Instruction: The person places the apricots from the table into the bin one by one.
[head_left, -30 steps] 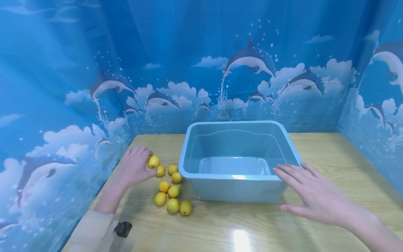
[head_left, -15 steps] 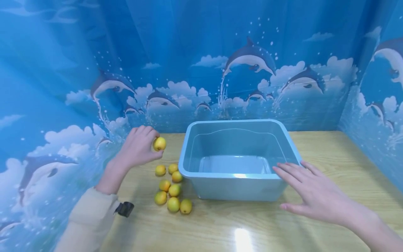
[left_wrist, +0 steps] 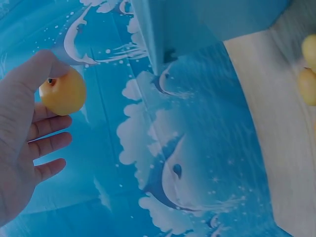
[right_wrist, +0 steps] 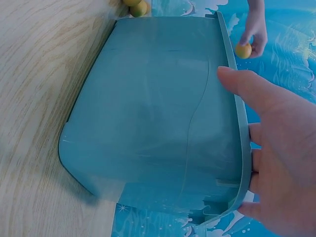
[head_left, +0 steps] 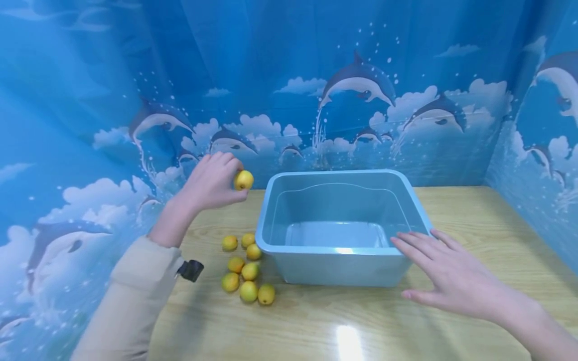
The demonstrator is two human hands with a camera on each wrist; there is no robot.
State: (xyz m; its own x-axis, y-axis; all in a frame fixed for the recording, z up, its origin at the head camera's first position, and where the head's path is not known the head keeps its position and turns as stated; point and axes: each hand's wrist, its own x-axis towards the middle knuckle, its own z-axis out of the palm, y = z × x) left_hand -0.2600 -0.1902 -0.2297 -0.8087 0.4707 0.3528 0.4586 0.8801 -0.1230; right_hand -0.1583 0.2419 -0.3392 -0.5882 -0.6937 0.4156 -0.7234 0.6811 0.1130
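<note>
Between the thumb and forefinger of my left hand (head_left: 215,183), a small round yellow-orange fruit (head_left: 244,180) is pinched, raised above the table and left of the bin. In the left wrist view, a dark spot marks the end of the fruit (left_wrist: 64,92), and the other fingers spread loosely below it. An empty light-blue plastic bin (head_left: 336,268) stands upright on the table. My right hand (head_left: 456,281) lies with straight fingers over the bin's front right corner, its thumb held apart; in the right wrist view, the fingers reach past the rim (right_wrist: 240,123).
Several similar yellow-green fruits (head_left: 249,291) lie in a loose cluster on the wood-grain table (head_left: 289,331), just left of the bin. A blue dolphin-print curtain (head_left: 289,75) hangs behind the table and along both sides.
My left hand has picked the fruit up from beside the cluster and lifted it up and to the right, toward the bin's far left corner. The right hand has stayed at the rim.
</note>
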